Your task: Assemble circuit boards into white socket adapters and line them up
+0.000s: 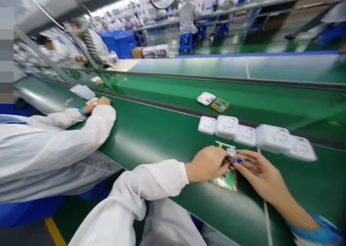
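Green circuit board [226, 181] under hands, on green conveyor belt [162, 145]. Left hand [207, 164] and right hand [259, 170] pinching small white plastic part [231, 152] between them, long axis crosswise. White socket housings [245, 136] just beyond.

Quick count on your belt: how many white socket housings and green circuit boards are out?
White socket housings: 6
Green circuit boards: 2
Total: 8
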Tool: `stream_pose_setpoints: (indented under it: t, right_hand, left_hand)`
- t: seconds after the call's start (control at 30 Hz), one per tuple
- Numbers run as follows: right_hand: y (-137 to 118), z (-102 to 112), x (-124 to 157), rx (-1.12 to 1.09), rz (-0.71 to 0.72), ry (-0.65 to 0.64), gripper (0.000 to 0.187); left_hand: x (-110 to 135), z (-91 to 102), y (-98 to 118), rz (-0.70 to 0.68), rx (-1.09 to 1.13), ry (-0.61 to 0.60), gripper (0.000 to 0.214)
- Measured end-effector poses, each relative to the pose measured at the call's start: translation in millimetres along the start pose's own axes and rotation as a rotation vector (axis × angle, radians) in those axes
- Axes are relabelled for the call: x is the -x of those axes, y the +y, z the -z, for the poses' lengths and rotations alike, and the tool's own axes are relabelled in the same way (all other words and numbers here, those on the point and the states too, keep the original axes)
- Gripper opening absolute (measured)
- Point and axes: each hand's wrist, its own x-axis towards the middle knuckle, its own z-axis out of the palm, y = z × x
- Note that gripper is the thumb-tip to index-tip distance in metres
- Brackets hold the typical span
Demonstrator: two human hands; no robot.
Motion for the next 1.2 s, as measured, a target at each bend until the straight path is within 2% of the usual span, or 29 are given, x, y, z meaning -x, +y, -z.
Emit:
stream_pose_setpoints:
  t: [0.03,0.17,0.33,0.47,0.53,0.63,0.73,0.83,0.9,0.93,1.0,1.07,1.13,1.2]
  right_hand:
    - [-3,-1,1,-0.037,-0.006,-0.013,0.053]
    - [-12,-3,3,-0.073,0.046,-0.106,0.045]
    - [-17,-5,6,-0.056,0.067,-0.13,0.038]
    - [-12,-6,4,-0.074,0.061,-0.095,0.04]
    - [-9,-5,1,-0.002,0.079,-0.059,0.033]
    - [-12,-2,0,0.17,0.181,-0.039,0.017]
    - [-20,0,-1,0.266,0.352,-0.065,0.009]
    - [-27,-4,-3,0.357,0.589,-0.068,0.013]
    - [-27,-8,-4,0.515,0.716,0.004,0.015]
    - [-26,-10,-4,0.614,0.727,0.068,0.018]
    - [-23,-13,-3,0.798,0.627,0.196,0.032]
    - [-20,-12,-2,0.916,0.454,0.239,0.051]
    - [-17,-10,-3,0.936,0.342,0.161,0.057]
    - [-15,-8,-6,0.845,0.289,0.063,0.058]
  left_hand:
    - [0,0.7,0,0.042,0.102,0.012,0.02]
    - [-2,4.0,-7,0.161,0.542,0.063,0.05]
    - [-4,8.6,-9,0.171,0.796,0.087,0.046]
    - [-5,8.7,-8,0.197,0.865,0.1,0.042]
    - [-6,7.6,-7,0.218,0.891,0.122,0.04]
    - [-8,7.0,-7,0.272,0.896,0.192,0.04]
    - [-9,9.0,-7,0.344,0.799,0.223,0.035]
    - [-8,12.8,-8,0.27,0.708,0.11,0.027]
    - [-6,15.7,-9,0.129,0.701,-0.025,0.04]
    - [-6,17.1,-9,0.074,0.696,-0.081,0.048]
    - [-6,19.7,-9,0.043,0.678,-0.133,0.055]
    - [-7,21.6,-10,0.081,0.672,-0.135,0.05]
    - [-8,22.6,-10,0.124,0.677,-0.135,0.045]
    - [-8,22.4,-10,0.16,0.678,-0.136,0.045]
